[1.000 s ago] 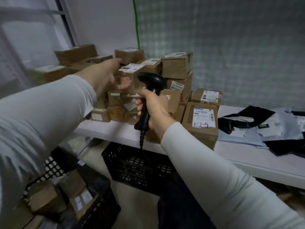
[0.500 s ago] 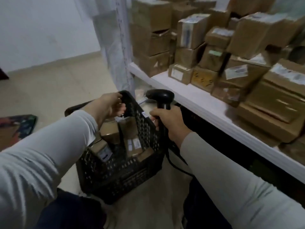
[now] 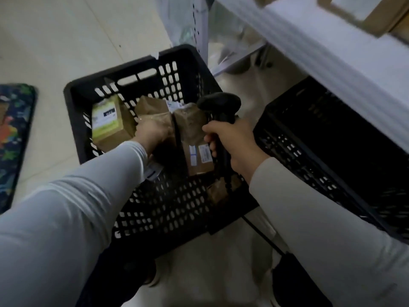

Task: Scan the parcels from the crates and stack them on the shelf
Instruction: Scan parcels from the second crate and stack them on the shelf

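Observation:
A black plastic crate (image 3: 132,70) stands on the floor below me with several brown parcels in it. A box with a green label (image 3: 108,122) leans at its left, and a tall brown parcel with white labels (image 3: 194,138) stands in the middle. My left hand (image 3: 152,132) reaches down into the crate between these two, against a brown parcel (image 3: 152,107); its fingers are hidden. My right hand (image 3: 236,147) grips the handle of the black barcode scanner (image 3: 219,105), held over the crate's right side. The white shelf (image 3: 332,45) runs across the upper right.
A second black crate (image 3: 327,151) sits under the shelf at the right. One cardboard box (image 3: 365,16) shows on the shelf's top. The shelf's metal upright (image 3: 200,29) stands behind the crate. A colourful mat (image 3: 13,140) lies on the floor at the left. The scanner cable (image 3: 263,235) trails down.
My view has swung from the shelf's stacked boxes down to the crate. My left hand left the stack, passed the crate's rim and went in among the parcels. The scanner stayed in my right hand.

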Demonstrator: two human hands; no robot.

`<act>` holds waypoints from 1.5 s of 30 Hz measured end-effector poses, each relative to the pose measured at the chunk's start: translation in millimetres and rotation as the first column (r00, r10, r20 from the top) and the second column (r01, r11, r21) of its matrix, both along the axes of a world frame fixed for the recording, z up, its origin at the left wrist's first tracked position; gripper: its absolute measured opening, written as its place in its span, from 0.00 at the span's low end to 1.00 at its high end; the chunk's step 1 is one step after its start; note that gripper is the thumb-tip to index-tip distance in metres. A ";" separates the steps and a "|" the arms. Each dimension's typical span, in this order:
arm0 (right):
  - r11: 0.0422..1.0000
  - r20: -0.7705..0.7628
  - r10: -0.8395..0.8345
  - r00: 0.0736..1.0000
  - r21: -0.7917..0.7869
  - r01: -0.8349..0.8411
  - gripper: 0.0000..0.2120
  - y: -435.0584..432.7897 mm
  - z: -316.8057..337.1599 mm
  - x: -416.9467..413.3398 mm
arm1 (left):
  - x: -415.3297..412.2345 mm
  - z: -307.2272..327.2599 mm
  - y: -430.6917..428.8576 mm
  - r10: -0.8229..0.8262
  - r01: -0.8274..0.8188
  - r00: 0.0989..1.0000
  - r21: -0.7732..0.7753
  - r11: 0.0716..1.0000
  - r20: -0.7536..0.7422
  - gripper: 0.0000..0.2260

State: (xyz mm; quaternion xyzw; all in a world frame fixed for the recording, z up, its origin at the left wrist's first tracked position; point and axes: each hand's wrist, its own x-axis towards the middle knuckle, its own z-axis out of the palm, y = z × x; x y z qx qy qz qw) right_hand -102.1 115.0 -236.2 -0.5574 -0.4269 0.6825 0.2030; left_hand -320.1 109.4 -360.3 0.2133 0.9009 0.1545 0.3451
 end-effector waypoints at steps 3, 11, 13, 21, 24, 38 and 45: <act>0.999 0.018 0.037 0.999 -0.028 -0.036 0.07 13.5 -15.5 -13.0 | 2.8 -16.0 16.5 -0.047 0.017 0.984 -0.167 0.986 -0.174 0.55; 0.996 0.032 0.071 0.997 -0.064 -0.069 0.08 33.8 -34.9 -23.5 | 6.3 -30.6 38.2 0.174 -0.221 0.935 -0.122 0.968 -0.309 0.59; 0.996 0.029 0.062 0.998 -0.060 -0.060 0.07 35.5 -33.5 -20.1 | 4.0 -26.5 36.3 0.157 -0.200 0.948 -0.132 0.971 -0.277 0.60; 0.999 -0.036 -0.008 0.999 -0.036 0.007 0.06 15.8 0.4 2.6 | 22.1 39.3 0.6 -0.082 0.047 0.944 -0.115 0.992 -0.319 0.61; 0.999 -0.052 -0.036 0.998 -0.007 0.035 0.08 -1.6 19.0 18.9 | 23.2 71.7 -24.4 -0.134 0.129 0.945 -0.037 0.991 -0.299 0.61; 1.000 -0.181 0.015 0.983 0.024 -0.011 0.13 -107.0 99.6 99.4 | 46.2 207.5 -147.2 -0.007 -0.179 0.945 0.537 0.824 0.326 0.36; 0.932 -0.551 -0.248 0.796 -0.361 0.041 0.19 -131.4 151.1 101.2 | 75.2 234.4 -170.8 -0.004 -0.107 0.989 0.721 0.685 0.151 0.34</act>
